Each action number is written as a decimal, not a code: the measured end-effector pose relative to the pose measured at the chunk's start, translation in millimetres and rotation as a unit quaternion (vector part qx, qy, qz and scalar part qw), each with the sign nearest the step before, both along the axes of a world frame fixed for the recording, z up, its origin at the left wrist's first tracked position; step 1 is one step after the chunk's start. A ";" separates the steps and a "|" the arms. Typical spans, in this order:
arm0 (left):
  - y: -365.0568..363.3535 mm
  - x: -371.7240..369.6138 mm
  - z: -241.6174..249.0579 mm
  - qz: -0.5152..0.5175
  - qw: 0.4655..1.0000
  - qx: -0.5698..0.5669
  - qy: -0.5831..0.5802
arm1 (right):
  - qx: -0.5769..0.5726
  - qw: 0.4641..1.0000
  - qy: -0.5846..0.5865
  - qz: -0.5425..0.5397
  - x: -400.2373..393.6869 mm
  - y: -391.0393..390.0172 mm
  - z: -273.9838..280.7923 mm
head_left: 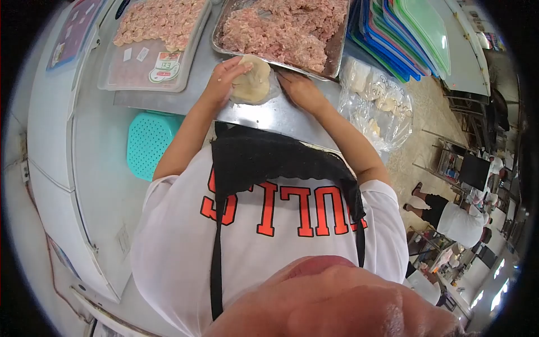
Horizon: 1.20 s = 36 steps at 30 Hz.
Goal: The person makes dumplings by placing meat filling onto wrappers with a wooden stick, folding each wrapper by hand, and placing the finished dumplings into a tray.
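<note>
My left hand (224, 81) is at the left edge of a round, pale dough wrapper (251, 84), its fingertips bent over the top of it. The wrapper seems to lie on others in a stack on the metal table (252, 115). My right hand (301, 91) is to the right of the dough, close against the front rim of a metal tray (330, 73). Its fingertips are partly hidden, and I cannot make out anything in them. Pink minced meat (286, 33) fills much of the tray.
At the left, a plastic tray (140, 73) holds rows of filled dumplings (160, 22). Stacked coloured plastic lids (393, 39) and a clear bag with dough pieces (376, 98) are at the right. A turquoise basket (149, 145) sits below the table's edge. A person (457, 222) stands farther off.
</note>
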State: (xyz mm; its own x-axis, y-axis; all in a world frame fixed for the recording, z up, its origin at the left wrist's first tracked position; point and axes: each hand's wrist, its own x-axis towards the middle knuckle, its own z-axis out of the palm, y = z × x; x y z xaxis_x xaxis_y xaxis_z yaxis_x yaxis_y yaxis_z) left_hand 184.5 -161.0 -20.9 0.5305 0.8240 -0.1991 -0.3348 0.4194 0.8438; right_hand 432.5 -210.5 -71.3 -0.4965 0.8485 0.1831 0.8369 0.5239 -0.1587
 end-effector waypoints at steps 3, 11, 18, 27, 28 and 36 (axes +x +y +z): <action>-1.9 -3.4 -0.2 0.049 0.998 0.013 0.048 | -0.043 0.999 -0.021 0.024 37.3 -11.3 1.6; 7.9 -15.5 -2.6 0.145 0.989 -0.003 -0.035 | -0.112 0.992 0.054 0.017 28.0 -50.1 12.1; 19.5 -31.5 0.2 0.140 0.969 -0.096 -0.181 | -0.319 0.853 0.411 -0.052 7.4 40.1 112.2; 17.2 -41.1 -2.0 0.165 0.984 -0.067 -0.019 | -0.162 0.977 -0.072 -0.120 25.5 14.3 113.8; 19.4 -44.8 -0.6 0.164 0.984 -0.066 -0.020 | -0.156 0.978 -0.078 -0.118 28.1 10.1 108.2; 25.3 -48.5 10.1 0.078 0.876 0.358 0.312 | -0.076 0.975 -0.154 -0.140 -17.7 26.9 100.8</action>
State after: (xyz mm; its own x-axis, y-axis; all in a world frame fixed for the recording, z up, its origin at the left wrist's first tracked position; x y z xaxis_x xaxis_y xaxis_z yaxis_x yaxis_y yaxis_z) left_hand 136.0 -135.7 -10.9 0.3715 0.9092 0.1880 0.2803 -0.3028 0.9109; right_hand 414.8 -183.6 29.6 -0.2522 0.9647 -0.0762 0.9641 0.2572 0.0653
